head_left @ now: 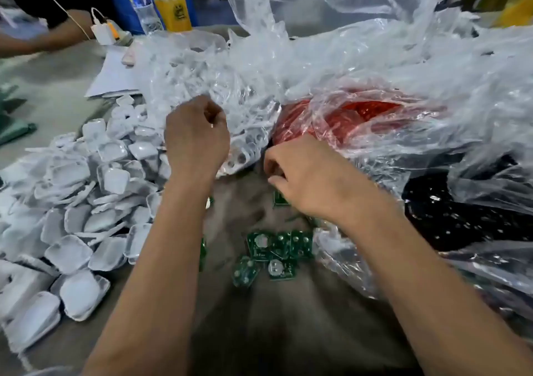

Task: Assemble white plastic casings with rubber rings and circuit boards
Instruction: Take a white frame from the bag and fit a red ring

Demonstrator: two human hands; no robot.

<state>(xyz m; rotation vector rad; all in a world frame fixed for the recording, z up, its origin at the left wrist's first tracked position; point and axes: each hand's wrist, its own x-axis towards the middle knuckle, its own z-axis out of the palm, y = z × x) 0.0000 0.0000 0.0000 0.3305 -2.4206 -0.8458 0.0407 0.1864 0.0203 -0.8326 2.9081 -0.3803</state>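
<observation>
The left hand (196, 139) sits just left of centre, fingers curled into a loose fist against the clear bags (236, 67); something small glints at its fingertips, but whether it pinches a part or the plastic cannot be told. The right hand (302, 176) lies near centre, at about 3 o'clock from the left one, its fingers bent under at the mouth of the red bag (360, 116); what they hold, if anything, is hidden.

White casings (75, 202) are heaped from 8 to 10 o'clock, spreading over the table's left side, just beside the left forearm. More of them show through the clear plastic at 12 o'clock from the left hand. Green boards (274, 251) lie in a small cluster on the grey table (282, 332) at 6 o'clock, between the two forearms; one more board (280, 198) peeks out under the right hand.

A dark bag (461, 220) with pale specks lies at 3 o'clock. At 11 o'clock stand a water bottle (141, 3) and an orange drink (172, 6), with a white charger (105, 30) beside them. Another person's arm (43, 38) reaches in at 10 o'clock. Paper (112, 75) lies near the casings' far edge.
</observation>
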